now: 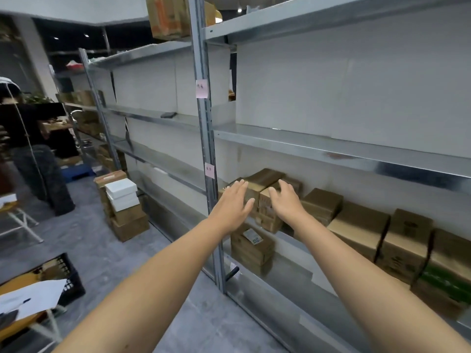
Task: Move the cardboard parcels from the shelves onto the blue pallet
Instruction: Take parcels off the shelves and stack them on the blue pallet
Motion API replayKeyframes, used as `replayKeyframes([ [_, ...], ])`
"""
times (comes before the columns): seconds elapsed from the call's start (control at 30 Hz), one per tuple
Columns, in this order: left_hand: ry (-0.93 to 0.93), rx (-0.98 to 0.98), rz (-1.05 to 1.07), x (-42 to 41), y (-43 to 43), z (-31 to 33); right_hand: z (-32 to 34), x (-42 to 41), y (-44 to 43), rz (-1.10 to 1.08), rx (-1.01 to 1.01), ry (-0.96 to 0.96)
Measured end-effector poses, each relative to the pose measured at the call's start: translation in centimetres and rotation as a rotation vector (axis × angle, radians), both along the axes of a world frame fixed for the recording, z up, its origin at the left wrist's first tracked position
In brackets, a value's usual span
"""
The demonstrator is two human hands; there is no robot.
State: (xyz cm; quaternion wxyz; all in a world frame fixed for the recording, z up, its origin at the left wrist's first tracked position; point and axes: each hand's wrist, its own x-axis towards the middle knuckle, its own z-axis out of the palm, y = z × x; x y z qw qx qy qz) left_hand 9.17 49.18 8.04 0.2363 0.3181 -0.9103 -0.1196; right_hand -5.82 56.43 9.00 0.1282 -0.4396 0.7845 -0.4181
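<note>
both bare arms stretch forward and slightly down from the bottom edge toward the metal shelving (331, 149). they run nearly parallel, with the wrists straight. the left hand (233, 205) is held flat with its back up, in front of the left end of a brown cardboard parcel (263, 180) that sits on a low shelf just right of the upright post (209, 138). the right hand (286, 202) hovers at the parcel's right side, its back also up.

the hands cover the parcel's front face, and the picture is soft with blur, so i cannot tell whether either palm touches the cardboard. the printing on the boxes is unreadable.

the left fingers (240, 186) are straight and a little apart, the thumb splayed to the right, and they hold nothing. the right fingers (284, 184) are loosely bent and spread, clamped on nothing.

more parcels (362, 225) stand in a row along the same shelf to the right. the blue pallet (76, 173) lies on the floor far back on the left, well apart from the hands.
</note>
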Motion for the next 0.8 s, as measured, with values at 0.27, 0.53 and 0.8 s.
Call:
replayKeyframes([
  [0.27,0.002,0.077,-0.051,-3.3,-9.3,-3.1,-2.4,-3.6,-7.2,-0.083,0.084,-0.072],
  [0.53,-0.016,0.101,-0.141,-6.8,-19.5,-5.3,-4.1,-6.4,-16.5,-0.178,0.136,-0.028],
  [0.8,-0.028,0.089,-0.276,-11.9,-32.5,-4.3,-5.3,-7.9,-28.6,-0.252,0.208,0.053],
])
